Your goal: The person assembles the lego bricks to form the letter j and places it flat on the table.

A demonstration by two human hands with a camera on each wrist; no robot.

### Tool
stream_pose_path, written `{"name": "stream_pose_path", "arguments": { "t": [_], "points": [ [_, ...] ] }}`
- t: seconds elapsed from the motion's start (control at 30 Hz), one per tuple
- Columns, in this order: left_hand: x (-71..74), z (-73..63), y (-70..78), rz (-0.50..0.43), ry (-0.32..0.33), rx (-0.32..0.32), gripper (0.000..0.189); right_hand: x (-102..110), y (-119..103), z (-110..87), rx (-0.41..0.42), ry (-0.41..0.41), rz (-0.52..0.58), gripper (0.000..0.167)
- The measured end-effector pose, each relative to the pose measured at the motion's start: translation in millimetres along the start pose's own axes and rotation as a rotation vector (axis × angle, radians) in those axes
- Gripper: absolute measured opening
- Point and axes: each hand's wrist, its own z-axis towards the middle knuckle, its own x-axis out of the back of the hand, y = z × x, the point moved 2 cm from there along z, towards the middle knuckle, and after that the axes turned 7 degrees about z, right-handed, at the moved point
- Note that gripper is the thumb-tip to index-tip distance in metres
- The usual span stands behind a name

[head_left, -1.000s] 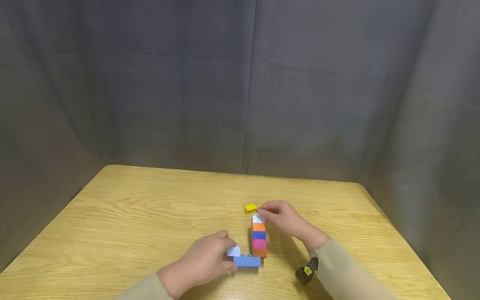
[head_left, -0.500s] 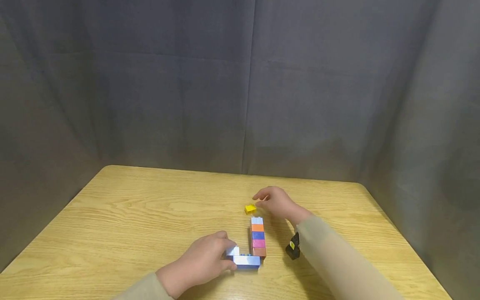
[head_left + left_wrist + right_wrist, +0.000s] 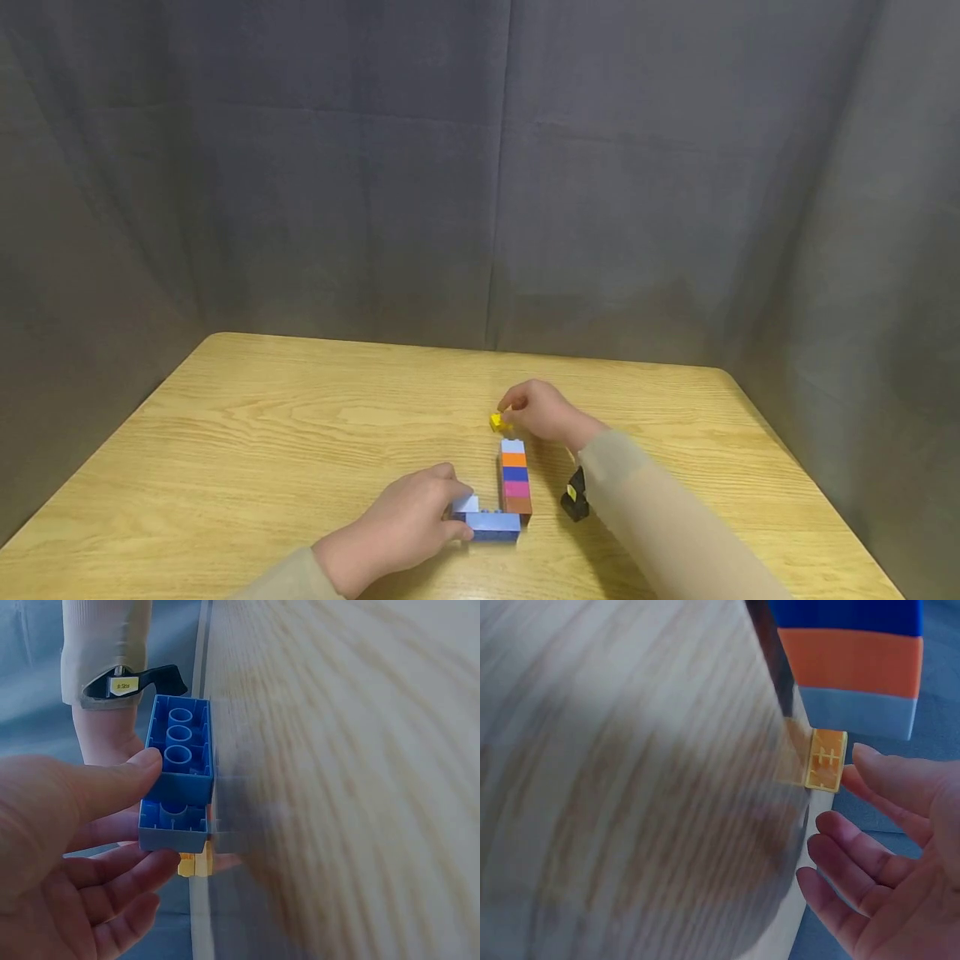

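My left hand [image 3: 408, 521] grips the near left end of a joined brick build, thumb against a blue brick [image 3: 492, 522]. A light blue brick [image 3: 467, 504] sits under its fingers. The build lies on its side: in the left wrist view the blue brick shows its hollow underside [image 3: 180, 735]. A column of brown, pink, dark blue, orange [image 3: 513, 459] and light blue bricks runs away from the blue one. Past its far end, a small yellow brick [image 3: 496, 422] lies on the table. My right hand [image 3: 542, 410] has thumb and index beside it; in the right wrist view a slim gap separates the thumb and the yellow brick [image 3: 826, 760].
The wooden table [image 3: 337, 417] has rounded far corners. A grey curtain [image 3: 337, 208] hangs behind and at both sides. A black strap device [image 3: 575, 497] is on the right wrist.
My right hand has left the far end of the column and moved to the yellow brick, which it now partly covers. The left hand keeps its hold on the build, almost still.
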Motion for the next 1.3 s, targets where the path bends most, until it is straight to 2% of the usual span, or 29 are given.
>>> {"name": "stream_pose_path", "arguments": {
  "t": [0.23, 0.47, 0.8, 1.3],
  "points": [
    [0.0, 0.0, 0.1, -0.001, -0.004, 0.005, 0.019, -3.4, 0.2, -2.0, 0.036, -0.002, -0.015, 0.005],
    [0.7, 0.8, -0.8, -0.011, -0.013, 0.014, 0.026, -3.5, 4.8, -4.1, -0.008, 0.000, -0.001, 0.009],
    [0.5, 2.6, -4.9, -0.011, -0.010, 0.045, 0.043, 0.2, 4.6, -8.5, -0.010, -0.018, -0.004, 0.011],
    [-0.9, 4.5, -6.9, 0.018, -0.004, 0.046, 0.043, 0.2, 7.2, -7.7, -0.036, -0.024, 0.018, 0.011]
  ]
}}
